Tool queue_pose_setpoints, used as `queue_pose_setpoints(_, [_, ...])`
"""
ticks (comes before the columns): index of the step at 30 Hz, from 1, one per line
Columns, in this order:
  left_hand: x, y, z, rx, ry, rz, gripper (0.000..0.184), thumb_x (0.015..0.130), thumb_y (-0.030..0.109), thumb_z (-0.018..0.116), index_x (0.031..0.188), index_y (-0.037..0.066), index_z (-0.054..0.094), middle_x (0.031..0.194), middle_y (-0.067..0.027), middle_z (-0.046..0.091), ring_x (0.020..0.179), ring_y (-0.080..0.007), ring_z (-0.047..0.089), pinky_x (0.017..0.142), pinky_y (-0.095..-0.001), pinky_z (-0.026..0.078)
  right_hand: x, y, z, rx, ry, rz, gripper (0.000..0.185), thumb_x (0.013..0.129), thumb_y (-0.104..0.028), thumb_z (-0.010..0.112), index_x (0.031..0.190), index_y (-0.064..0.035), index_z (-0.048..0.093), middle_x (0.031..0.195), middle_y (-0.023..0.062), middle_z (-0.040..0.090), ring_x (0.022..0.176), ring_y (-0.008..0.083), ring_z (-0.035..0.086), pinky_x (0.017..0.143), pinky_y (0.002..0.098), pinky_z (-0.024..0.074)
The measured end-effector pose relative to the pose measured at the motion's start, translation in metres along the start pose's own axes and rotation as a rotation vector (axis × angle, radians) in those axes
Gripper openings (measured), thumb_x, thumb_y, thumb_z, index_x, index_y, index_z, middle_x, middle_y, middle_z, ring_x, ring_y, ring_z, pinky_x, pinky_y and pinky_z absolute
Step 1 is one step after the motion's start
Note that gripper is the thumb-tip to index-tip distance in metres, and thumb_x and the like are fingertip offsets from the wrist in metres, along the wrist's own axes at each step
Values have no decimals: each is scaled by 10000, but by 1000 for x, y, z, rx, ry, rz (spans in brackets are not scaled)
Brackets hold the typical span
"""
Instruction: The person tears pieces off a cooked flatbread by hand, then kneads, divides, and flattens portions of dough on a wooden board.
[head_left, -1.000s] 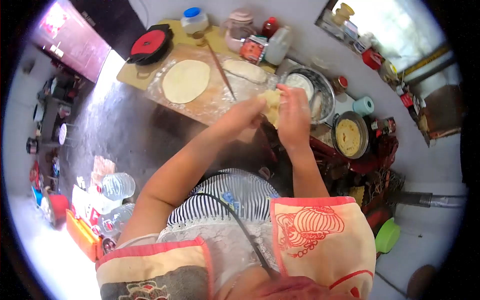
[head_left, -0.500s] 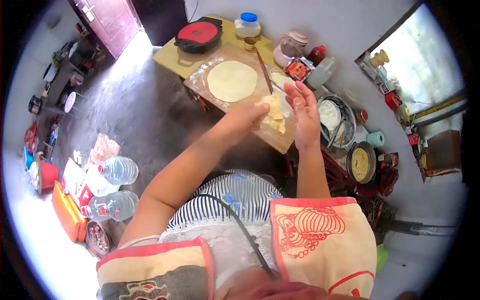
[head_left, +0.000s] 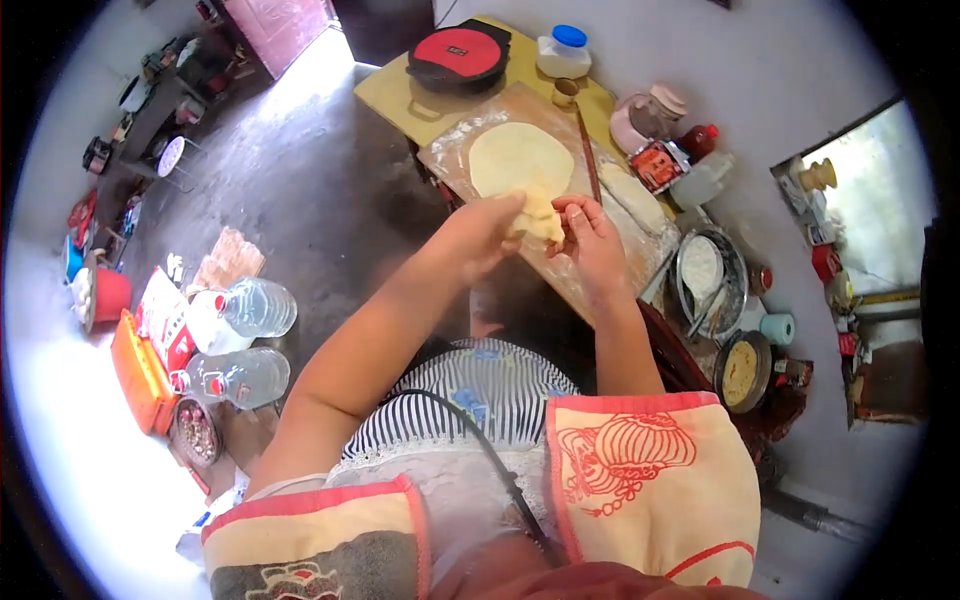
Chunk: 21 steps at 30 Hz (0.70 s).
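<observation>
My left hand (head_left: 485,238) holds a torn, pale yellow piece of dough (head_left: 541,217), its fingers closed on one side. At the other side, my right hand (head_left: 597,245) pinches the edge between thumb and fingertips. Both hands are over the near part of a floured wooden board (head_left: 455,160). Just beyond them, a round, flat sheet of dough (head_left: 520,158) lies on the board. A thin rolling pin (head_left: 588,155) rests to its right, beside another pale piece of dough (head_left: 635,198).
A red-lidded electric griddle (head_left: 458,55) and a blue-capped jar (head_left: 565,52) stand at the table's back. To the right are a metal basin (head_left: 735,290) with a flour bowl (head_left: 700,266) and a pan (head_left: 742,372) with food inside. Water jugs (head_left: 258,307) stand on the floor, left.
My right hand, earlier raised with fingers spread beside the dough piece, has come in and gripped its edge. My left hand still holds it. The camera view has shifted.
</observation>
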<state>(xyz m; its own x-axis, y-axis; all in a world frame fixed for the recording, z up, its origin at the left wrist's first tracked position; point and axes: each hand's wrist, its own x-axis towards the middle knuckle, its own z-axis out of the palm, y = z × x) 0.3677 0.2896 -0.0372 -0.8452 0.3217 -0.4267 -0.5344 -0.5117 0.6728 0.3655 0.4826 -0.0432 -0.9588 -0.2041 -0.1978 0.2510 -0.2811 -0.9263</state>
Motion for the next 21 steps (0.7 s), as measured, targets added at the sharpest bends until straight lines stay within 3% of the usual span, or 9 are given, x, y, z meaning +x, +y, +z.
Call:
queue_pose_setpoints(2, [17, 6, -15, -291, 54, 7, 346, 1014, 266, 570, 1272, 36, 570, 1170, -79, 645, 1033, -188, 620, 863, -314, 522, 25, 8, 5, -153, -12, -36, 160, 980, -120, 596, 1100, -18, 622, 891, 8, 626, 772, 73, 574, 655, 254, 491])
queue_pose_setpoints(3, [25, 11, -22, -370, 50, 38, 360, 1028, 247, 546, 1297, 8, 536, 1266, -129, 603, 1180, -256, 577, 1046, -386, 473, 38, 11, 8, -257, -24, -51, 160, 978, -127, 600, 1091, -17, 627, 896, 8, 628, 773, 79, 582, 662, 259, 499])
queue_pose_setpoints(4, [34, 15, -29, -415, 24, 45, 364, 1030, 243, 540, 1302, 2, 531, 1277, -136, 597, 1195, -263, 570, 1065, -392, 458, 50, 15, 12, -361, -33, -64, 162, 977, -135, 604, 1082, -15, 631, 900, 9, 631, 774, 85, 591, 668, 263, 506])
queue_pose_setpoints(8, [65, 45, -34, -473, -43, 91, 384, 1037, 236, 526, 1324, -19, 513, 1320, -158, 577, 1246, -286, 544, 1133, -416, 397, 102, 27, 36, -592, -58, -315, 258, 888, -156, 670, 1086, 7, 647, 977, 176, 693, 877, 295, 692, 789, 375, 536])
queue_pose_setpoints(9, [72, 52, -31, -461, -47, 100, 391, 1037, 236, 525, 1329, -23, 509, 1330, -162, 572, 1256, -291, 539, 1147, -422, 382, 113, 24, 39, -659, -59, -252, 274, 908, -78, 668, 1171, -9, 635, 1045, 90, 717, 902, 143, 685, 778, 285, 537])
queue_pose_setpoints(12, [94, 69, -29, -462, 7, 117, 399, 1037, 233, 526, 1340, -26, 504, 1349, -160, 566, 1270, -294, 529, 1154, -424, 365, 141, 14, 48, -814, -67, -415, 262, 896, -68, 668, 1150, -8, 644, 1028, 84, 720, 899, 134, 683, 770, 286, 537])
queue_pose_setpoints(15, [108, 86, -33, -455, 84, 167, 384, 1040, 228, 522, 1325, -29, 516, 1329, -148, 583, 1254, -286, 542, 1136, -414, 385, 171, 6, 45, -844, -99, -356, 230, 897, -33, 643, 1124, 0, 648, 992, 55, 709, 867, 118, 665, 744, 267, 531])
queue_pose_setpoints(19, [125, 106, -53, -233, 151, 216, 350, 1030, 218, 521, 1314, 12, 520, 1285, -110, 584, 1186, -232, 583, 1057, -395, 472, 210, -1, 35, -363, 113, -234, 126, 910, -70, 670, 1025, -20, 685, 906, 58, 668, 762, 122, 634, 697, 247, 504])
queue_pose_setpoints(21, [126, 117, -56, -139, 214, 219, 326, 1019, 229, 536, 1280, 33, 551, 1219, -83, 605, 1123, -195, 610, 1010, -383, 510, 218, -13, 44, -382, 101, -367, 120, 916, -91, 682, 1021, -33, 690, 899, 41, 662, 753, 100, 627, 687, 231, 496])
